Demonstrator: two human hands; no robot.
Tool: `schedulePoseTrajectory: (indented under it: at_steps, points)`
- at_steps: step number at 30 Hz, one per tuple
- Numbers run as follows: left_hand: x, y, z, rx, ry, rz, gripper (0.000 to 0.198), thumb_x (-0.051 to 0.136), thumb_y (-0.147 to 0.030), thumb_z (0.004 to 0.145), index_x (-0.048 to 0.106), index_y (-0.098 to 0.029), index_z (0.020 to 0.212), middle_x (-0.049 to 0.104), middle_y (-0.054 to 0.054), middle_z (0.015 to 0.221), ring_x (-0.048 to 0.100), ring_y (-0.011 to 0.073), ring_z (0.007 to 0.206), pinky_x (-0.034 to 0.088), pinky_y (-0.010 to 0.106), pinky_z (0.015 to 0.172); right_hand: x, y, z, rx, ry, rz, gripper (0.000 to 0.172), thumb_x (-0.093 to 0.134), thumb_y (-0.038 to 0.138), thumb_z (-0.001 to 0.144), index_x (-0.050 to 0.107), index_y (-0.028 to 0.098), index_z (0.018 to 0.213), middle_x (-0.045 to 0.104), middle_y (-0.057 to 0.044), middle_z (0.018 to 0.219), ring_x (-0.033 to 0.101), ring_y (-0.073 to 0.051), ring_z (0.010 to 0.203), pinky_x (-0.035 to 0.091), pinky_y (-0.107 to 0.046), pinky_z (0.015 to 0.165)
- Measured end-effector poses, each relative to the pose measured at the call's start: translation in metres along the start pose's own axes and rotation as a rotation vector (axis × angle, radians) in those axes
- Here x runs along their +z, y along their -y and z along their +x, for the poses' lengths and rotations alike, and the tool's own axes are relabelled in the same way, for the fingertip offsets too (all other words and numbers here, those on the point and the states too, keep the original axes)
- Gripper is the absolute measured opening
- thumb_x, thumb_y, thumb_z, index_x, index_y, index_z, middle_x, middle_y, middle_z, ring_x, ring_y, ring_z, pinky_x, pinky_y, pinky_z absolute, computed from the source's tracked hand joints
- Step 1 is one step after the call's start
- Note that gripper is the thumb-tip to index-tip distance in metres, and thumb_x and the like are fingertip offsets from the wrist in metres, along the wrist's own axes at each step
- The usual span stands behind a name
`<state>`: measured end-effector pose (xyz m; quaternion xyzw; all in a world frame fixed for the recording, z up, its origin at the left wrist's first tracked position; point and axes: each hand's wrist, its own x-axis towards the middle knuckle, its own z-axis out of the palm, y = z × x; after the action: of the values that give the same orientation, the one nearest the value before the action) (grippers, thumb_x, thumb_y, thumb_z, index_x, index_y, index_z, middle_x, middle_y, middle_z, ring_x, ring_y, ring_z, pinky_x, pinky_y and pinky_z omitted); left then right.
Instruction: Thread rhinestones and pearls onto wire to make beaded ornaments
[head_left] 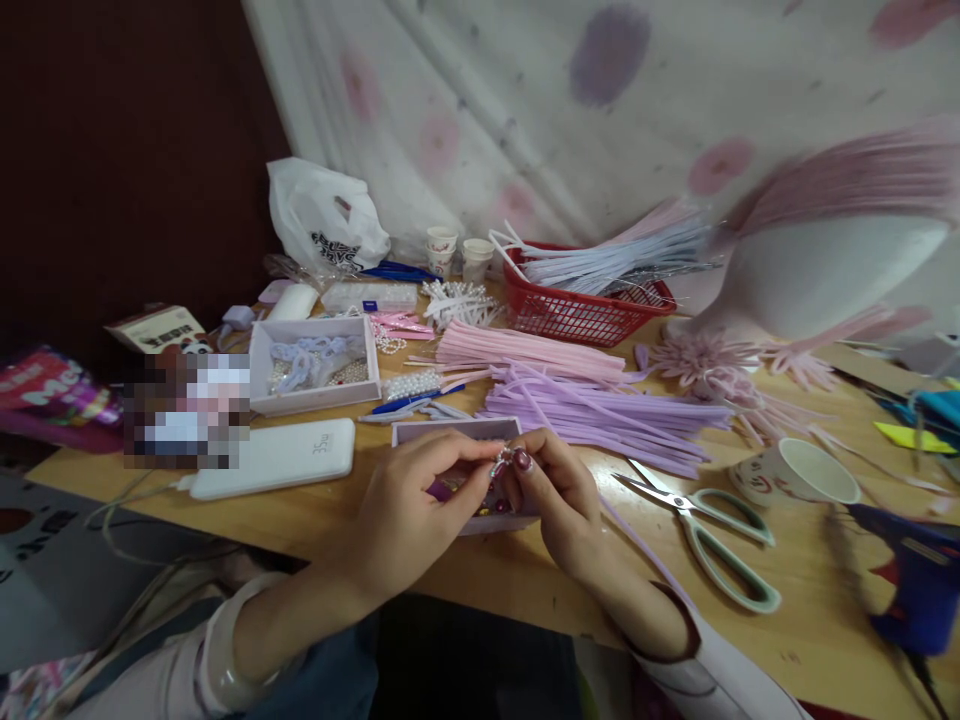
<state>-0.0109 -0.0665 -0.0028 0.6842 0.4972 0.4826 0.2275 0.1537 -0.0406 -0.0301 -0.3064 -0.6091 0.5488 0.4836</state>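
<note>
My left hand and my right hand meet over a small pale box near the table's front edge. Between their fingertips is a small shiny beaded piece, silvery and mostly covered by the fingers. Both hands pinch it with thumb and forefinger. Inside the box, partly hidden beneath the hands, lie some dark red and gold bits. Just behind are bundles of lilac pipe cleaners and pink pipe cleaners. Scissors rest spread to the right of my right hand.
Left of the hands lie a white power bank and a white box holding beads and blue trim. Farther back stands a red basket of pipe cleaners. A paper cup and a blue glue gun occupy the right side.
</note>
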Motion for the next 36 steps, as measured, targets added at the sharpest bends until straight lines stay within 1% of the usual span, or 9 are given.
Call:
schedulePoseTrajectory:
  at_steps: [2, 4, 12, 16, 22, 25, 29, 33, 36]
  points:
    - [0.002, 0.002, 0.0, 0.071, -0.011, 0.02, 0.016, 0.066, -0.013, 0.086, 0.075, -0.018, 0.098, 0.078, 0.006, 0.091, 0.071, 0.0182, 0.087, 0.056, 0.028, 0.081, 0.001, 0.001, 0.001, 0.024, -0.013, 0.029, 0.028, 0.057, 0.045, 0.096, 0.054, 0.022, 0.081, 0.048, 0.005, 0.061, 0.041, -0.011, 0.052, 0.036, -0.023, 0.048]
    - [0.004, 0.004, 0.002, 0.114, -0.019, 0.025, 0.017, 0.067, -0.013, 0.086, 0.073, -0.017, 0.101, 0.077, 0.006, 0.091, 0.071, 0.0181, 0.087, 0.056, 0.028, 0.082, 0.002, 0.002, 0.002, 0.048, -0.027, 0.066, 0.028, 0.059, 0.046, 0.095, 0.055, 0.021, 0.082, 0.047, 0.006, 0.06, 0.039, -0.01, 0.05, 0.033, -0.022, 0.047]
    - [0.004, 0.005, 0.004, 0.139, -0.026, -0.041, 0.013, 0.069, -0.012, 0.085, 0.076, -0.019, 0.094, 0.077, 0.005, 0.086, 0.07, 0.0172, 0.082, 0.055, 0.027, 0.077, 0.0, 0.003, 0.005, 0.102, 0.019, 0.151, 0.032, 0.06, 0.044, 0.095, 0.054, 0.02, 0.074, 0.045, 0.006, 0.054, 0.035, -0.009, 0.047, 0.028, -0.022, 0.046]
    - [0.004, 0.003, 0.003, 0.109, -0.029, -0.09, 0.013, 0.072, -0.009, 0.081, 0.077, -0.018, 0.09, 0.076, 0.004, 0.083, 0.07, 0.0157, 0.079, 0.055, 0.025, 0.074, 0.0, 0.002, 0.005, 0.105, 0.03, 0.179, 0.034, 0.058, 0.044, 0.096, 0.051, 0.021, 0.072, 0.045, 0.007, 0.053, 0.034, -0.009, 0.046, 0.028, -0.022, 0.047]
    - [0.006, 0.005, 0.004, 0.042, -0.024, -0.194, 0.012, 0.075, -0.006, 0.078, 0.077, -0.016, 0.083, 0.074, 0.002, 0.078, 0.069, 0.0121, 0.073, 0.054, 0.018, 0.065, 0.0, 0.001, 0.002, 0.094, 0.051, 0.159, 0.033, 0.058, 0.043, 0.097, 0.051, 0.02, 0.075, 0.045, 0.008, 0.052, 0.034, -0.007, 0.047, 0.03, -0.021, 0.048]
    - [0.007, 0.008, 0.005, 0.091, -0.05, -0.196, 0.015, 0.075, -0.003, 0.077, 0.078, -0.016, 0.085, 0.073, 0.001, 0.077, 0.068, 0.0108, 0.072, 0.054, 0.016, 0.065, 0.0, 0.002, 0.003, 0.103, 0.049, 0.141, 0.034, 0.057, 0.044, 0.097, 0.051, 0.019, 0.075, 0.043, 0.009, 0.05, 0.033, -0.006, 0.045, 0.03, -0.02, 0.048]
    - [0.006, 0.01, 0.007, 0.174, -0.067, -0.123, 0.017, 0.075, -0.001, 0.076, 0.077, -0.013, 0.087, 0.073, 0.003, 0.079, 0.069, 0.011, 0.075, 0.054, 0.016, 0.071, 0.0, 0.001, 0.007, 0.13, 0.019, 0.143, 0.035, 0.061, 0.045, 0.094, 0.052, 0.019, 0.074, 0.042, 0.009, 0.049, 0.031, -0.005, 0.044, 0.028, -0.019, 0.045]
    - [0.007, 0.011, 0.006, 0.278, -0.076, -0.073, 0.013, 0.07, 0.0, 0.08, 0.077, -0.01, 0.087, 0.073, 0.005, 0.079, 0.068, 0.0105, 0.073, 0.054, 0.015, 0.07, 0.0, 0.001, 0.011, 0.159, 0.028, 0.164, 0.033, 0.063, 0.048, 0.092, 0.055, 0.018, 0.08, 0.042, 0.01, 0.049, 0.031, -0.005, 0.042, 0.026, -0.018, 0.043]
    - [0.007, 0.01, 0.005, 0.272, -0.063, -0.052, 0.015, 0.067, 0.0, 0.083, 0.077, -0.009, 0.089, 0.074, 0.005, 0.08, 0.069, 0.0102, 0.073, 0.053, 0.015, 0.069, 0.0, 0.001, 0.012, 0.141, 0.035, 0.149, 0.034, 0.063, 0.049, 0.092, 0.056, 0.017, 0.08, 0.041, 0.01, 0.047, 0.032, -0.005, 0.042, 0.028, -0.018, 0.044]
